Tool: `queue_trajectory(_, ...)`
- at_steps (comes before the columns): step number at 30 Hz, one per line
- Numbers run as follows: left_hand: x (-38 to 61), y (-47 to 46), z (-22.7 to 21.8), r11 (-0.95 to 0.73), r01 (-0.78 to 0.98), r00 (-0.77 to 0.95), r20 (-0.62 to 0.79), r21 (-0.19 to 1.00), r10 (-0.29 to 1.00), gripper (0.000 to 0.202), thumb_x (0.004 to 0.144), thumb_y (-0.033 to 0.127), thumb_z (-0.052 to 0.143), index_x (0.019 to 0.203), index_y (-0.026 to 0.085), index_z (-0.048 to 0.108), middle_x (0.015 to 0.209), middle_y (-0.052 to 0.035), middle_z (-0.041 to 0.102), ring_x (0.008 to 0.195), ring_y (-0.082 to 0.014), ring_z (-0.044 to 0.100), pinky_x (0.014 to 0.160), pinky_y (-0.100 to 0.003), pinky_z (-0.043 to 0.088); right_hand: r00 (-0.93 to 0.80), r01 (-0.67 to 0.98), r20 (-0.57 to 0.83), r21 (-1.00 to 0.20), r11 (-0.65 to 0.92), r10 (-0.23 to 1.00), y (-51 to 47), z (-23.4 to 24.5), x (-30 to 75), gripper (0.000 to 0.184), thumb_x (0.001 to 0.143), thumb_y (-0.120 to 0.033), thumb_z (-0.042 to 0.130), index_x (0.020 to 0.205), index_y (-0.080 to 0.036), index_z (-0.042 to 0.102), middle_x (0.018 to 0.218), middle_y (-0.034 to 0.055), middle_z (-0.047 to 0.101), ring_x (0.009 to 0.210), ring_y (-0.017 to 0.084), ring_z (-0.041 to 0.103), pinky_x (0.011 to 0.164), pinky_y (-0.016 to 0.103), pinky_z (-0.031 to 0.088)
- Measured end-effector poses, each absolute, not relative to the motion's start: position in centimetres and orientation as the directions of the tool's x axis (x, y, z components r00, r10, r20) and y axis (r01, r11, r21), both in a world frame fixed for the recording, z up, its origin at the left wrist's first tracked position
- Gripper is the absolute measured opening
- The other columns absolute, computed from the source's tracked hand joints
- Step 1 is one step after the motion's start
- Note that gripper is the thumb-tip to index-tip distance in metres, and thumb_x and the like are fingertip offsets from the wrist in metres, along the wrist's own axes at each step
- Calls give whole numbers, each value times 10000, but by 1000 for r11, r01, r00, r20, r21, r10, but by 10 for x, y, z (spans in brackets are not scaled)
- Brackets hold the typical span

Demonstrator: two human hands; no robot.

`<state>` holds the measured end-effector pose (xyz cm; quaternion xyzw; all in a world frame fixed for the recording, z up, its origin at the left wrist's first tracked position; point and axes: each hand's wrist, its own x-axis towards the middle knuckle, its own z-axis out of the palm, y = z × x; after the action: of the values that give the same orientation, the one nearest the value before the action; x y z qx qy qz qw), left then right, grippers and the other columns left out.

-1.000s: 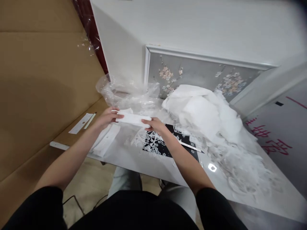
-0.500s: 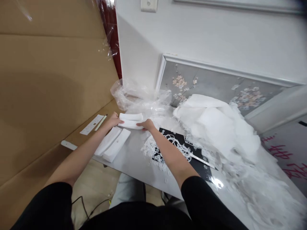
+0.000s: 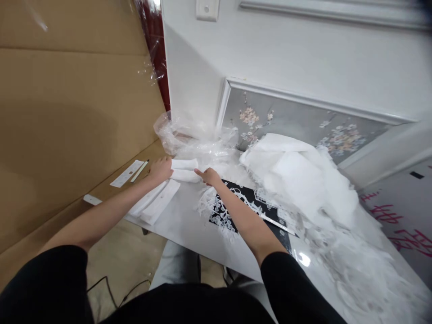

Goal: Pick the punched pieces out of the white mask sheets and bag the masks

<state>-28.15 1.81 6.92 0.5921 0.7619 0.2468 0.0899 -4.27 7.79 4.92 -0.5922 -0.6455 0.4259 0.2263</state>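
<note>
Two folded white fabric strips [image 3: 185, 174] lie side by side at the far edge of the table, stretched between my hands. My left hand [image 3: 161, 170] is closed over their left end, its fingers bent and partly hidden. At the right end, my right hand [image 3: 209, 176] pinches the nearer strip between thumb and fingers. Just below my left hand, another pair of folded white strips [image 3: 160, 202] rests on the table at a slant, partly covered by my left forearm.
Right of my hands, a black sheet [image 3: 268, 209] bears white cords [image 3: 241, 195] and small clear pieces. Beyond it are a heap of white fabric [image 3: 297, 175] and loose plastic [image 3: 202, 139]. A large cardboard sheet [image 3: 74, 112] stands left, near a white perforated strip [image 3: 127, 173].
My left hand has shifted from pinching the strips' edge to covering their left end. My right hand stays at the right end. The camera view has moved slightly.
</note>
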Motion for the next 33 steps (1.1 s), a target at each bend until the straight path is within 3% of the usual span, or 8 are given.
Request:
queue_trajectory(5,-239,-2,91,-47,965,-25,270,256,962,228,896,281,661,1066,176,553,1169,-168,635,1152,-352,586,1014,-420,400,-283,470,-100,-881,47,954,59,76,33,588,860,-718,645,1068,-168,625,545,-9,621,408,127,510,480,247,375)
queue_trajectory(11,-234,-57,61,-129,973,95,179,191,979,407,940,509,543,1173,176,578,1221,-145,650,1124,-349,604,982,-423,433,-97,596,72,-795,115,993,9,81,148,522,948,-680,520,1149,-203,592,619,-29,621,560,152,580,595,249,411)
queue_trajectory(14,-258,-54,38,-115,957,86,119,264,989,433,952,564,495,1163,204,611,1231,-121,671,1128,-336,612,1001,-427,446,-71,724,85,-681,110,994,-16,67,162,539,972,-663,497,1253,-208,570,757,16,690,728,204,641,683,290,431)
queue_trajectory(18,-263,-17,50,-327,911,298,146,253,943,437,991,463,450,1257,162,621,1343,-134,637,1258,-306,577,1079,-381,419,-356,744,129,-560,365,925,-29,43,121,661,937,-600,617,1446,-200,483,1247,139,691,1209,319,563,974,409,442)
queue_trajectory(22,-236,25,76,-476,877,477,13,64,879,464,916,339,587,1334,139,611,1366,-163,625,1271,-320,570,1085,-390,406,-669,614,148,-442,654,728,-32,21,60,688,897,-584,693,1489,-302,484,1610,118,418,1514,391,236,1211,581,190)
queue_trajectory(27,-218,44,72,-499,863,490,-109,-74,865,347,778,97,653,1123,107,686,1110,-165,692,1068,-326,642,949,-383,450,-697,646,73,-368,668,714,-30,23,46,266,963,-430,627,1108,-221,706,1353,102,655,1450,335,373,1231,562,153)
queue_trajectory(30,-216,45,64,-512,856,505,-92,-72,858,342,744,1,619,1072,79,679,1052,-146,690,1017,-301,642,895,-352,441,-533,787,36,-344,512,845,-22,49,79,135,902,-306,642,912,-188,707,1091,104,737,1257,295,552,1172,474,291)
queue_trajectory(33,-214,47,57,-494,867,489,-80,-60,868,309,741,-36,595,1024,67,663,969,-113,681,962,-269,634,846,-322,423,-269,910,24,-320,263,963,-7,80,126,216,894,-200,518,998,-122,692,989,191,722,1094,337,621,982,475,440)
